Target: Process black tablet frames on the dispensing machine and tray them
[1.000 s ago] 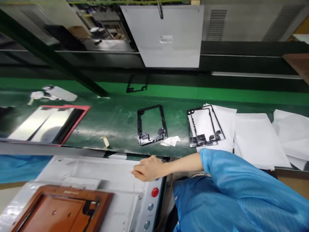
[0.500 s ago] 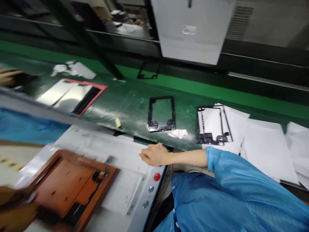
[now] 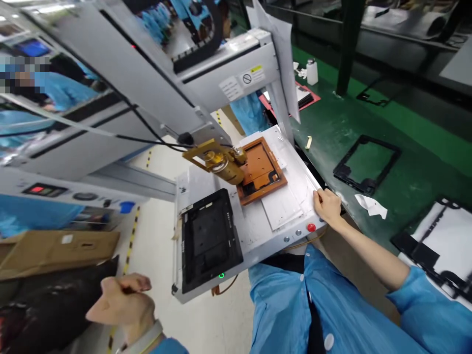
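Note:
My right hand [image 3: 327,206] rests curled on the right front corner of the white machine bed [image 3: 254,238], close to a red button [image 3: 311,227]. My left hand [image 3: 123,301] hangs in the air off the bed's left side, its fingers bent in and nothing visible in them. On the bed lies an orange-brown fixture [image 3: 260,164] with dark recesses. A brass-coloured machine head [image 3: 224,164] stands over its left edge, hiding part of it. Nearer my left hand, a black fixture [image 3: 209,241] with a flat dark panel sits on the bed.
On the green bench [image 3: 332,130] at right are a black frame [image 3: 391,150], a scrap of white paper [image 3: 371,205], and another frame [image 3: 416,242] on white sheets. A white bottle [image 3: 311,72] stands farther back. Cardboard boxes [image 3: 70,250] are at left; a grey gantry crosses above.
The view has swung left, bringing the machine and its head into sight. My left hand now shows left of the bed; my right hand stays at the bed's corner.

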{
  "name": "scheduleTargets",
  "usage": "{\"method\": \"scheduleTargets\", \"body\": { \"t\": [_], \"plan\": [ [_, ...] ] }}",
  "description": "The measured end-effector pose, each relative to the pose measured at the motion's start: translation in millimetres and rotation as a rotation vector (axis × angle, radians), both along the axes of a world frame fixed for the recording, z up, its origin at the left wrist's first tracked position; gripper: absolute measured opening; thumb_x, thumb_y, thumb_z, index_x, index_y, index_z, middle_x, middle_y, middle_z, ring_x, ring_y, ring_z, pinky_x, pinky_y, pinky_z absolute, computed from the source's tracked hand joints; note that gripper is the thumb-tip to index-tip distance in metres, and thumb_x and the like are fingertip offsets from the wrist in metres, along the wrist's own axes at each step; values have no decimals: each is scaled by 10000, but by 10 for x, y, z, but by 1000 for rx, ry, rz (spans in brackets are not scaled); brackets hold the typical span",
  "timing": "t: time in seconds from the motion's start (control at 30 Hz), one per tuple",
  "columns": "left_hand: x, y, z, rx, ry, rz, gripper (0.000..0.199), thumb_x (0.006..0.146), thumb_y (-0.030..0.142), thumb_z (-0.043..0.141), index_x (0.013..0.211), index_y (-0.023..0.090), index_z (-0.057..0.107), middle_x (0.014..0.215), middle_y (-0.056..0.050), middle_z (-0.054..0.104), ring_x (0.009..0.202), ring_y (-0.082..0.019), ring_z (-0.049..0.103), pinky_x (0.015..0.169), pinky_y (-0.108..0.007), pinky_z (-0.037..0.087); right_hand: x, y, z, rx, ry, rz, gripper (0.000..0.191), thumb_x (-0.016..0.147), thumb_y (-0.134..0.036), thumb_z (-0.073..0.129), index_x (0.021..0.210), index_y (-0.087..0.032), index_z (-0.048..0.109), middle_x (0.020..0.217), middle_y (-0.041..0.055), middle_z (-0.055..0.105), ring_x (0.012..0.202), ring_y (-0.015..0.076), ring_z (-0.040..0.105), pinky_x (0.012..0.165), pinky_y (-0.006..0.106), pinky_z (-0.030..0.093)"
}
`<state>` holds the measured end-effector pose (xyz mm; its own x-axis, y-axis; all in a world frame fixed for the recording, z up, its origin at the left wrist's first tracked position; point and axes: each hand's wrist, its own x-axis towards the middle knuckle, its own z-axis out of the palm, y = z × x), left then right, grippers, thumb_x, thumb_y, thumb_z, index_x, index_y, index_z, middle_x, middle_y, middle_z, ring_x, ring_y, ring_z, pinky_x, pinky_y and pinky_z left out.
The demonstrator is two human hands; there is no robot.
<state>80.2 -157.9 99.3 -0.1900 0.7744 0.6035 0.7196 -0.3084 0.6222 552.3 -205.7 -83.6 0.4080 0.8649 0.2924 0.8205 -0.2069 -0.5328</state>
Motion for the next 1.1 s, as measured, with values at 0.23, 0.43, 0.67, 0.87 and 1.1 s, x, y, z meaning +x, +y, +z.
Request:
{"method": "scheduleTargets", "body": {
  "t": [0.23, 0.43, 0.67, 0.87, 1.1],
  "plan": [
    [587, -4, 125, 77, -51, -550, 675, 1088, 478, 633, 483, 200, 523, 468, 0, 544, 413, -141, 532, 426, -276, 398, 28, 14, -23, 32, -22, -18, 456, 1140, -381, 457, 767, -182, 626, 738, 47, 559, 690, 170, 487, 657, 314, 199],
    [1640, -46, 4, -57, 383, -1063, 493, 1156, 260, 505, 664, 223, 509, 569, 11, 529, 518, -130, 496, 532, -324, 367, 6, 25, -30, 21, -34, -19, 455, 1144, -368, 455, 781, -179, 656, 743, 51, 572, 707, 174, 503, 665, 312, 210],
    [2258, 117, -9, 7, 647, -1202, 419, 1167, 304, 522, 758, 221, 559, 671, 5, 600, 613, -151, 546, 610, -333, 402, -30, 33, -36, -28, -42, -20, 428, 1155, -358, 465, 869, -171, 721, 793, 65, 628, 743, 174, 534, 673, 316, 214],
    [2544, 453, -66, -132, 707, -1162, 396, 1159, 382, 512, 814, 216, 612, 758, -26, 677, 696, -174, 615, 681, -336, 426, -50, 36, -10, -49, -36, -12, 413, 1156, -351, 477, 871, -173, 717, 791, 59, 642, 747, 169, 536, 681, 307, 221],
    [2810, 776, -245, -238, 820, -1080, 246, 1127, 364, 542, 990, 213, 678, 901, -57, 747, 863, -232, 684, 834, -379, 496, -34, 43, -19, -36, -20, -7, 420, 1155, -357, 480, 875, -167, 730, 790, 65, 636, 730, 169, 518, 673, 314, 210]
  ]
}}
